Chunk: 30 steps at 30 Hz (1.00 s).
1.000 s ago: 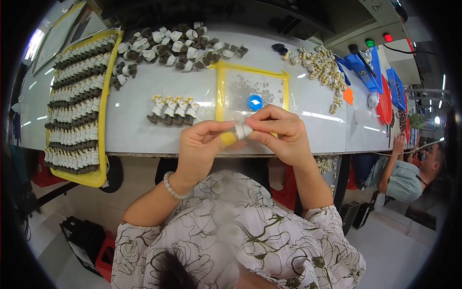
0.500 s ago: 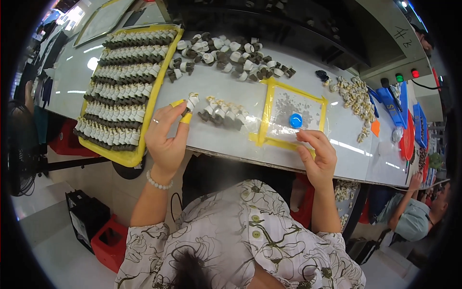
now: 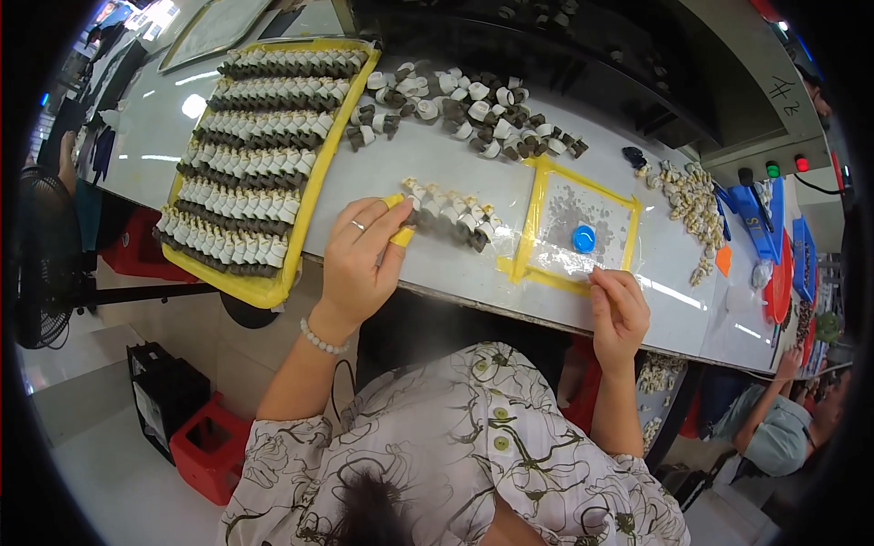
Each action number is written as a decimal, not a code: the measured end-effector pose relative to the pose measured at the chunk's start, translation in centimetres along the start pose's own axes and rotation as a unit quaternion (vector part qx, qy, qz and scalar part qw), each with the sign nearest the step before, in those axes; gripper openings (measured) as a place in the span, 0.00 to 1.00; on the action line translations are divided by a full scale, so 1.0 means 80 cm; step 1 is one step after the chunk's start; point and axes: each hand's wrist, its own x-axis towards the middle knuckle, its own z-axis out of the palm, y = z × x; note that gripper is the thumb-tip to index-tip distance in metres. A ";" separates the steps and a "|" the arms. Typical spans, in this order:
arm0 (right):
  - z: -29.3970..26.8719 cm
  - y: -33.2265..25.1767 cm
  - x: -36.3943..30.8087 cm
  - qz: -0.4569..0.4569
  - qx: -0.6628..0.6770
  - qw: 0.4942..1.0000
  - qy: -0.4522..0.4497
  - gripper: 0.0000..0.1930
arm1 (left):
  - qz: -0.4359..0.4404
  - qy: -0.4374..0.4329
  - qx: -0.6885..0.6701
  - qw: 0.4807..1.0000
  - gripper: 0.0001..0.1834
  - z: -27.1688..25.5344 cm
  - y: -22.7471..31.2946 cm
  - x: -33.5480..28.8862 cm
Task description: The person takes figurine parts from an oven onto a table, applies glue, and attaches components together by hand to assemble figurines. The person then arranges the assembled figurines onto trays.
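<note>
My left hand (image 3: 362, 259), with yellow covers on its thumb and a fingertip, pinches a small white-and-dark piece (image 3: 415, 202) at the left end of a short row of similar pieces (image 3: 455, 218). The fingers partly hide that piece. My right hand (image 3: 621, 314) is closed in a pinch at the near edge of a yellow-taped square (image 3: 628, 227) on the table. What its fingertips hold, if anything, is too small to tell. Just beyond them, inside the square, lies a round blue cap-like thing (image 3: 584, 238), with greyish spots around it.
At the left stands a yellow-edged tray (image 3: 293, 264) filled with rows of white-and-dark pieces. A loose heap of such pieces (image 3: 480, 111) lies at the back, below a dark machine opening. Cream-coloured pieces (image 3: 685, 196) and blue bins (image 3: 757, 223) are at the right, where another person works.
My left hand has moved right, bringing the white-and-dark piece to the row's left end. My right hand stays beside the taped square, its fingertips closer together. The whole view has shifted slightly.
</note>
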 end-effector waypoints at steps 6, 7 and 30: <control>-0.006 0.005 -0.011 0.001 -0.013 1.000 -0.004 0.09 | 0.064 0.120 0.077 0.988 0.16 -0.055 0.023 -0.025; -0.006 0.003 -0.010 -0.010 -0.002 1.000 -0.005 0.09 | 0.049 0.124 0.135 0.982 0.21 -0.080 0.023 -0.040; -0.003 0.007 -0.005 -0.007 -0.009 1.000 -0.020 0.09 | -0.407 0.481 -0.464 0.623 0.22 -0.131 -0.095 -0.137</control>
